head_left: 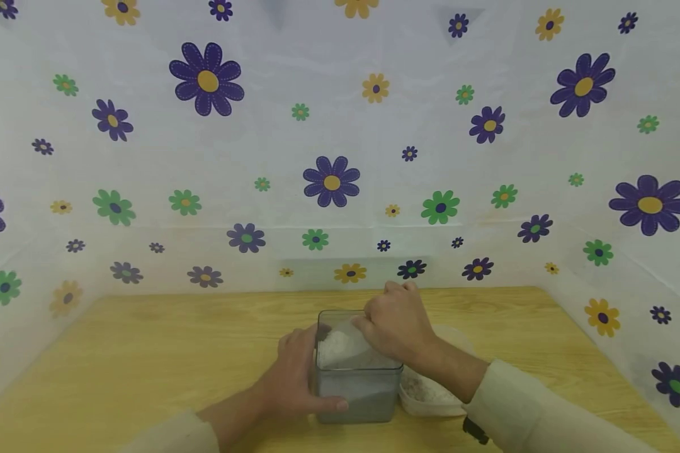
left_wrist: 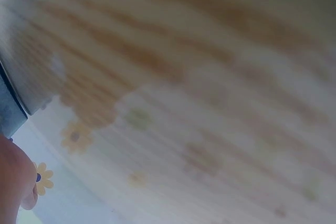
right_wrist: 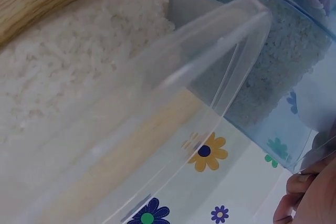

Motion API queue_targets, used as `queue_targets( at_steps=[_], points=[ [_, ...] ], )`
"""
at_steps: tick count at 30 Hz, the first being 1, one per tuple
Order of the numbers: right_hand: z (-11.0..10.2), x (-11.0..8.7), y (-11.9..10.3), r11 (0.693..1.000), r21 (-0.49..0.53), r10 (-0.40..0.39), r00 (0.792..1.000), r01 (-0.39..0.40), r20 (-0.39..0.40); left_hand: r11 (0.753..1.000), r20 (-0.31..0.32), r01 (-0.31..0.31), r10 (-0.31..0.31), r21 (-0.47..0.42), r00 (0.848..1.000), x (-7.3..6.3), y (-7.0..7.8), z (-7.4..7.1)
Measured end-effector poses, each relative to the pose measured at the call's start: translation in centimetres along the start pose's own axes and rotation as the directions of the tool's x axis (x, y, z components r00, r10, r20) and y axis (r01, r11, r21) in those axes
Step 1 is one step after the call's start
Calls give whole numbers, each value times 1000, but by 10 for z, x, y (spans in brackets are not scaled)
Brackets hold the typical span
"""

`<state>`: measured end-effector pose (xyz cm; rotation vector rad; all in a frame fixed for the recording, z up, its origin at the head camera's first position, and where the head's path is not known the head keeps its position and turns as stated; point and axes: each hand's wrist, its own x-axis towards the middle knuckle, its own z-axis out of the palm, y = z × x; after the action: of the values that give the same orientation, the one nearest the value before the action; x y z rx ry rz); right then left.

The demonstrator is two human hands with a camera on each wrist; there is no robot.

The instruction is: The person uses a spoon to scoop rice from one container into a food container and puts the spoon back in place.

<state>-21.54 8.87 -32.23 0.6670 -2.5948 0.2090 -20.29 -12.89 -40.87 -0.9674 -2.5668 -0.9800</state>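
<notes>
A square, see-through bluish container [head_left: 359, 396] stands on the table with white rice [right_wrist: 262, 77] inside. My left hand [head_left: 294, 377] grips its left side, thumb lying across the front. At the far right of the rim, my right hand [head_left: 399, 324] is curled with its fingers bent, holding what looks like a scoop [right_wrist: 321, 141], dark at the grip and mostly hidden by the hand and container wall. To the right, under my right forearm, sits a clear plastic tub [head_left: 433, 409] with more rice [right_wrist: 79, 66]. In the left wrist view only part of the left hand [left_wrist: 14, 182] shows.
The wooden table [head_left: 175, 352] extends around both containers. A white flowered sheet [head_left: 283, 151] hangs behind it and along both sides. A small dark object [head_left: 476, 431] sits beneath the right sleeve.
</notes>
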Motion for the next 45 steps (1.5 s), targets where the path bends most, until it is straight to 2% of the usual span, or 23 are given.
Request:
queue_targets(
  at_steps=[10,16,20,26,31,39,45],
  points=[
    [-2,-5,2,996,69,46,997,-51,69,999,14,29,-29,-26,999,-5,-7,5],
    [-4,-9,7,991,115,59,996,-67,66,999,10,30,-29,-27,1000,-4,-5,6],
    [-5,-14,11,976,198,80,995,-90,62,1000,-4,14,-14,-7,1000,-6,-4,5],
    [-7,-21,17,949,297,102,994,-105,24,1000,-5,9,-9,3,1000,-6,-4,6],
    [-11,-22,22,934,341,116,993,-108,-5,999,10,34,-34,-10,999,-5,-3,5],
    [-25,-21,31,924,371,132,988,-93,-81,999,29,53,-53,-2,998,-3,-4,2],
    [-34,-23,39,919,375,160,985,-124,-69,1000,-1,29,-29,-1,1000,-4,-7,6]
  ],
)
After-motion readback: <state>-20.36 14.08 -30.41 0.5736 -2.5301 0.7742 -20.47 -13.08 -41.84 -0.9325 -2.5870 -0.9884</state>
